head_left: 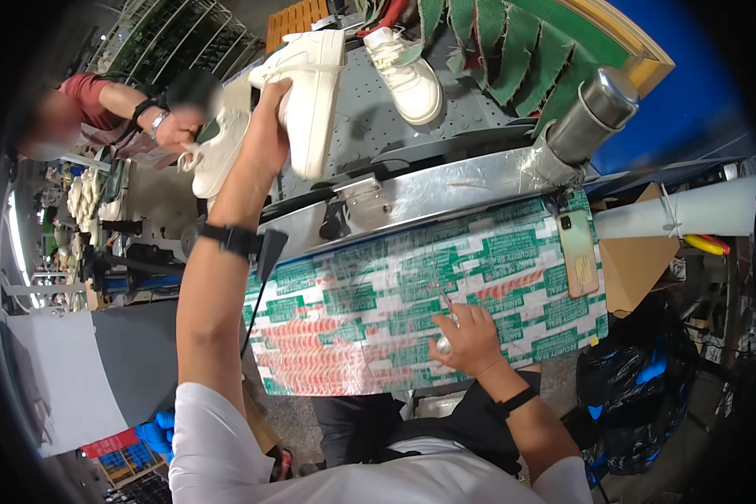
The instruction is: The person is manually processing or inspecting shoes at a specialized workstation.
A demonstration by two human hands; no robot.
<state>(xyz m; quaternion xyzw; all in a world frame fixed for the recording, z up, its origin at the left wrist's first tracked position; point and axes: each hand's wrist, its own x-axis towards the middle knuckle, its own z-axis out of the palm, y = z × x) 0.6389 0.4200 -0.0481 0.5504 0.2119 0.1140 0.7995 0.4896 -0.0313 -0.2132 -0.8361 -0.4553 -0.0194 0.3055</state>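
My left hand (pixel 269 130) reaches far forward over the metal rail and grips a white sneaker (pixel 315 109) held with its sole turned to the right. The fingers are partly hidden behind the shoe. Another white sneaker (pixel 407 80) with laces rests on the grey perforated surface (pixel 353 126), right of the held one. Close to my body, my right hand (pixel 470 340) is closed around a small awl-like tool (pixel 444 344) with a pale rounded handle. Its thin metal tip points away from me, above the board (pixel 395 328) wrapped in green, white and red printed tape.
A co-worker's hand (pixel 176 130) touches a pale sneaker (pixel 224 155) at the left. A phone (pixel 578 252) lies on the board's right end. The metal rail (pixel 454 181) and a steel cylinder (pixel 596 109) stand beyond the board. Torn green strips (pixel 512 59) hang at the back.
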